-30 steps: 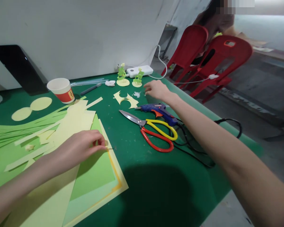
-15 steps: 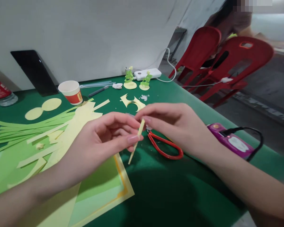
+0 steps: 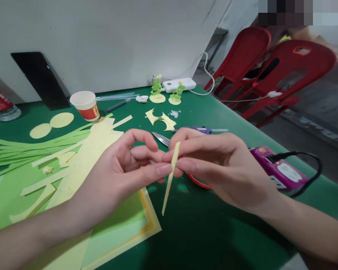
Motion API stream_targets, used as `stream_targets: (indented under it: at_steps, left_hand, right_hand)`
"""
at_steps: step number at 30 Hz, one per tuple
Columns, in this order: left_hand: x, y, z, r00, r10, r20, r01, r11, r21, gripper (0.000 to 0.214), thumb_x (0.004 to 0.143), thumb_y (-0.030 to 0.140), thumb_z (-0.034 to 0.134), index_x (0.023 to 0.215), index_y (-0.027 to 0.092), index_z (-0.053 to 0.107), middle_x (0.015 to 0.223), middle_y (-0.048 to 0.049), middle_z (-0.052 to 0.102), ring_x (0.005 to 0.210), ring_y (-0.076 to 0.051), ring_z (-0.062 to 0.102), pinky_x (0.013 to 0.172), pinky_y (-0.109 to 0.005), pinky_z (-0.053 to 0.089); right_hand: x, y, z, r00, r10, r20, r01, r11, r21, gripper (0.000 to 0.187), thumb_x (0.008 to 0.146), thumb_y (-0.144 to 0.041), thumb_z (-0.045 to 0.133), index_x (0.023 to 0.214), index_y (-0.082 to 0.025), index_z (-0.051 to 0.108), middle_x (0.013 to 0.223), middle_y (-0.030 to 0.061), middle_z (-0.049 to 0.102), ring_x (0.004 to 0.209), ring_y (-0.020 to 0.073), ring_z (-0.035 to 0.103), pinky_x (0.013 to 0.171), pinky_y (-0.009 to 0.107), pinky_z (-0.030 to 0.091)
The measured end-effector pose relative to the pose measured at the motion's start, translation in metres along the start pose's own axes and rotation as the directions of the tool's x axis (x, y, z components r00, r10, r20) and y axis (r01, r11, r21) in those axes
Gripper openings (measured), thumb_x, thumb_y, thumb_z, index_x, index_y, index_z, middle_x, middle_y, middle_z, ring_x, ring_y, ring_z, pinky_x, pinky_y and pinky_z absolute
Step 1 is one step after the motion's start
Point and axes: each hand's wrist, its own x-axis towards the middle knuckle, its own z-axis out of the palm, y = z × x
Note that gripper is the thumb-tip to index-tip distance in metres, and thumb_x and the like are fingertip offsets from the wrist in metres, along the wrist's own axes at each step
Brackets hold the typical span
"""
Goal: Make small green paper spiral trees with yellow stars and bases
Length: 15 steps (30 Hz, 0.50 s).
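Observation:
A narrow pale yellow paper strip (image 3: 169,187) hangs slantwise between my hands, its lower end free above the green table. My left hand (image 3: 129,161) pinches it between thumb and fingers. From the other side, my right hand (image 3: 216,161) grips the same strip with thumb and forefinger, the fingertips of both hands nearly touching. Behind my right hand lie scissors (image 3: 161,139), their red handle partly covered. Left of my hands, yellow paper (image 3: 101,142) and green paper strips (image 3: 53,144) lie over larger sheets, with a small folded paper star (image 3: 47,170) among them.
Two small paper plants (image 3: 157,98) on round yellow bases stand at the back near a white power strip (image 3: 180,85). A paper cup (image 3: 85,107), a pen (image 3: 118,105), a black tablet (image 3: 41,80) and a bottle (image 3: 1,103) line the rear. A purple socket block (image 3: 281,168) sits right.
My right hand has shifted slightly right and down, its thumb now on the strip's side. More of the strip's lower end shows, and the scissors' blade has come into view.

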Motion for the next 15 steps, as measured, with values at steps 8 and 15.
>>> stream_targets:
  at_steps: [8, 15]
  left_hand:
    - [0.000, 0.007, -0.007, 0.987, 0.147, 0.067, -0.162, 0.867, 0.472, 0.018, 0.080, 0.017, 0.061, 0.095, 0.023, 0.054, 0.087, 0.0043, 0.064, 0.078, -0.008, 0.061, 0.068, -0.016, 0.052]
    - [0.000, 0.019, -0.014, 0.958, 0.250, 0.139, -0.278, 0.702, 0.656, 0.009, 0.083, 0.018, 0.056, 0.086, 0.023, 0.063, 0.085, 0.0053, 0.063, 0.081, -0.008, 0.058, 0.073, -0.015, 0.048]
  right_hand:
    - [0.004, -0.001, -0.004, 0.991, 0.119, 0.053, -0.121, 0.992, 0.026, 0.005, 0.075, -0.022, 0.064, 0.071, -0.024, 0.067, 0.078, -0.0001, 0.059, 0.073, 0.0110, 0.053, 0.062, 0.024, 0.043]
    - [0.007, -0.008, -0.001, 0.915, 0.366, 0.169, -0.389, 0.911, 0.138, 0.004, 0.073, -0.019, 0.063, 0.069, -0.018, 0.062, 0.062, -0.0031, 0.058, 0.049, 0.0028, 0.045, 0.043, 0.015, 0.032]
